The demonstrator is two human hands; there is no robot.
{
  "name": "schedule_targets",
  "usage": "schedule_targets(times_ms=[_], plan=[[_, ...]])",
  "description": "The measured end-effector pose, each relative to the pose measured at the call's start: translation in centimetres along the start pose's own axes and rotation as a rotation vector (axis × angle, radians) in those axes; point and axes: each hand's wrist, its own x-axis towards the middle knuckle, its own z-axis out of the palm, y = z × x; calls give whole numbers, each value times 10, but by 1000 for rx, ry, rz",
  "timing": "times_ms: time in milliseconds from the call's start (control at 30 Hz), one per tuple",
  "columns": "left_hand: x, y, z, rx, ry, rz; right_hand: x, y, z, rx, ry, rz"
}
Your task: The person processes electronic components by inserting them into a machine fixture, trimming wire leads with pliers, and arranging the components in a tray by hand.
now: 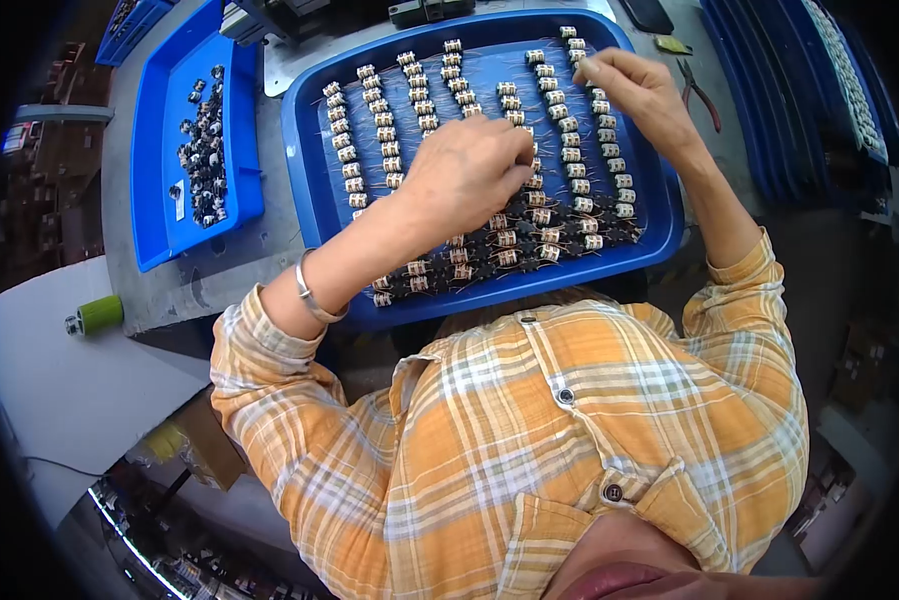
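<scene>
A large blue tray (299,150) holds rows of small white cylindrical parts (344,140) with dark bands or ends and thin wire leads. Near the tray's centre, my left hand (464,170) is closed over the parts, thumb and fingers bent together. Whatever it pinches is hidden. My right hand (639,95) is at the upper right of the tray, its fingers curled and the thumb and forefinger close together beside the top of the right-hand row. I cannot make out what lies between those fingertips. Along the near side, more parts lie packed closely with black pieces (479,270).
Left of the tray, a smaller blue bin (154,190) contains a heap of dark small parts (204,160). Pliers with red handles (704,100) lie to the right, near a dark phone-like object (649,14). A green cylinder (99,314) rests at the lower left.
</scene>
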Motion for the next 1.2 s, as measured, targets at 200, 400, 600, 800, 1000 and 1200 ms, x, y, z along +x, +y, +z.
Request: schedule_targets(times_ms=[200, 400, 600, 800, 1000, 1200], plan=[[-9, -5, 8, 176, -26, 43, -7, 14, 5, 174, -73, 120], [-12, -11, 10, 223, 21, 64, 9, 10, 7, 355, -141, 185], [5, -30, 0, 37, 310, -59, 21, 0, 8, 318, -326, 190], [37, -41, -12, -178, 471, -227, 44, -7, 30, 624, -371, 243], [81, -89, -36, -114, 707, -294, 82, 16, 12, 523, -156, 160], [111, -113, -33, 157, 564, -215, 120, 26, 4, 348, -108, 66]])
